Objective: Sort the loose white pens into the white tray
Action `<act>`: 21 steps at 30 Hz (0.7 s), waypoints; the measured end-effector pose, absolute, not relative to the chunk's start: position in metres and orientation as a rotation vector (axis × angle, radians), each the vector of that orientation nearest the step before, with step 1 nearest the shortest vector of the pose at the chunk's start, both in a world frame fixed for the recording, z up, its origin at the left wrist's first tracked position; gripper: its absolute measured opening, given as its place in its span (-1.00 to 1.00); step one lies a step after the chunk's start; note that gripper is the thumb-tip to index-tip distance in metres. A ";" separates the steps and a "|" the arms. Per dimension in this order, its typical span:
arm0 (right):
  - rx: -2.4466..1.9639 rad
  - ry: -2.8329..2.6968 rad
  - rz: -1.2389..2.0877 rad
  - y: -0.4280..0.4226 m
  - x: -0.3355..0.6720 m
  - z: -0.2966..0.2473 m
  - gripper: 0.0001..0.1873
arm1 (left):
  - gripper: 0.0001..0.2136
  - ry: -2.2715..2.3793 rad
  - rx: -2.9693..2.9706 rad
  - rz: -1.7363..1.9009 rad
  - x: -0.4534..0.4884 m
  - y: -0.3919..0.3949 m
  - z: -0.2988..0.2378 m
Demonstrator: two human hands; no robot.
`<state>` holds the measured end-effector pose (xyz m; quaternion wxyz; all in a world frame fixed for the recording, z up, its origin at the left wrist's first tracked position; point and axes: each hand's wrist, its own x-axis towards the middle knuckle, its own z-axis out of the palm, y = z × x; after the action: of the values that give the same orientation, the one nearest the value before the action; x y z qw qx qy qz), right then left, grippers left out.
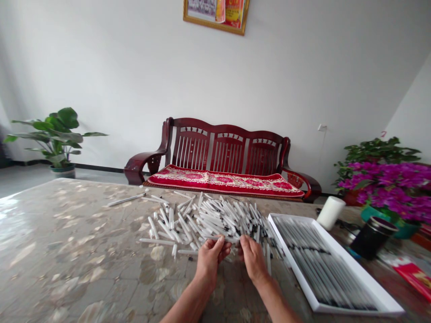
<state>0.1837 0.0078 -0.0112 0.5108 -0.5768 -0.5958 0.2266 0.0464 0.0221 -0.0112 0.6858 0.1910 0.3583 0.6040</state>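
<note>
My left hand (211,255) pinches a white pen (230,240) between thumb and fingers at the near edge of a pile. My right hand (252,258) is closed at the pen's other end, its fingertips partly hidden; whether they hold a cap or the barrel is too small to tell. Just beyond both hands lies a loose heap of white pen parts (215,215), some with dark ends. To the right, a white shallow box (296,273) holds rows of pens (323,260) with clear or greyish barrels and dark ends.
Behind the box stand a white cylinder (331,213) and a black cup (373,237). Purple flowers (393,188) in a green pot and a red packet (412,274) are at the right. A patterned cloth (111,264) covers the table. A wooden bench (229,148) is beyond it.
</note>
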 end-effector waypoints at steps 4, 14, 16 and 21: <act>-1.402 -1.497 0.487 0.007 0.184 -0.011 -0.57 | -0.78 0.812 0.424 1.344 0.047 0.022 -0.012; -1.341 -1.349 0.736 0.005 0.177 -0.010 -0.53 | -0.69 0.804 0.494 1.343 0.047 0.024 -0.016; -1.305 -1.218 0.871 0.004 0.175 -0.009 -0.52 | -0.65 0.797 0.543 1.339 0.047 0.022 -0.014; -1.251 -1.042 0.990 0.005 0.185 -0.009 -0.56 | -0.68 0.715 0.686 1.129 0.039 0.020 -0.004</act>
<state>0.1845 0.0048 -0.0094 0.5794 -0.5349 -0.4458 0.4236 0.0392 0.0198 -0.0038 0.7310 0.3118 0.3247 0.5128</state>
